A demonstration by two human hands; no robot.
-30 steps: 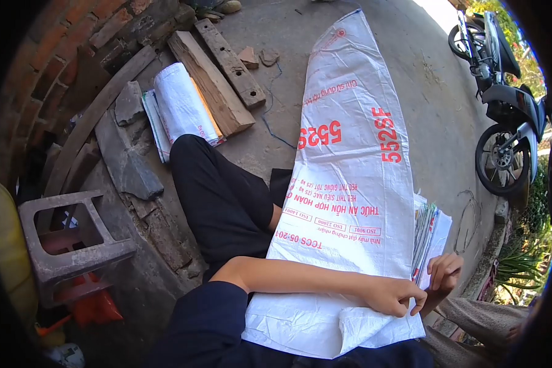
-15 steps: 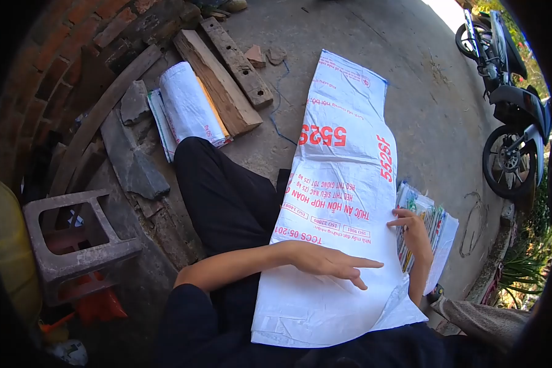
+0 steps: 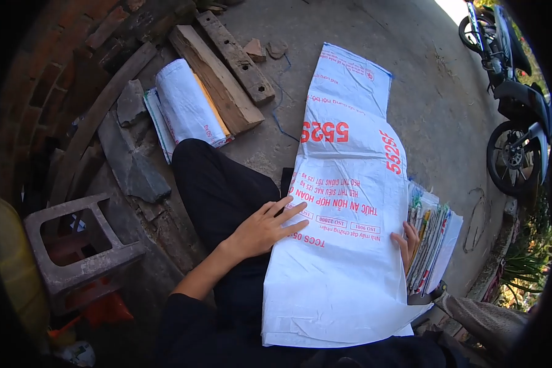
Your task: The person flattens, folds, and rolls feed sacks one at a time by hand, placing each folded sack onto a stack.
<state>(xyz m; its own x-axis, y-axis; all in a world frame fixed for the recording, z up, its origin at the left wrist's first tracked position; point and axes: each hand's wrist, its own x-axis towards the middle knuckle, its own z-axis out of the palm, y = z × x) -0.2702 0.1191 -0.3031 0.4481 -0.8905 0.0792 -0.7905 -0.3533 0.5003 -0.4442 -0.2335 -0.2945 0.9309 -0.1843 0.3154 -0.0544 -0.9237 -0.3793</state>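
Observation:
A long white woven feed sack (image 3: 343,276) with red print lies flattened across my lap and reaches out over the ground. My left hand (image 3: 264,227) rests at its left edge, fingers spread over the printed part. At the opposite edge, my right hand (image 3: 405,243) has its fingers bent around the border of the sack, with part of the hand hidden behind it. The sack's near right corner sticks out in a loose flap.
Folded sacks stand in a stack (image 3: 434,245) on the right. Another folded pile (image 3: 187,104) lies at left beside wooden beams (image 3: 218,80). A plastic stool (image 3: 83,251) and stones (image 3: 138,172) are on the left; a motorbike (image 3: 515,116) is parked at right. Another person's leg (image 3: 481,316) shows lower right.
My left hand has swung from above the sack's lower middle to its left edge and landed there. My right hand has lowered slightly and curled at the right edge.

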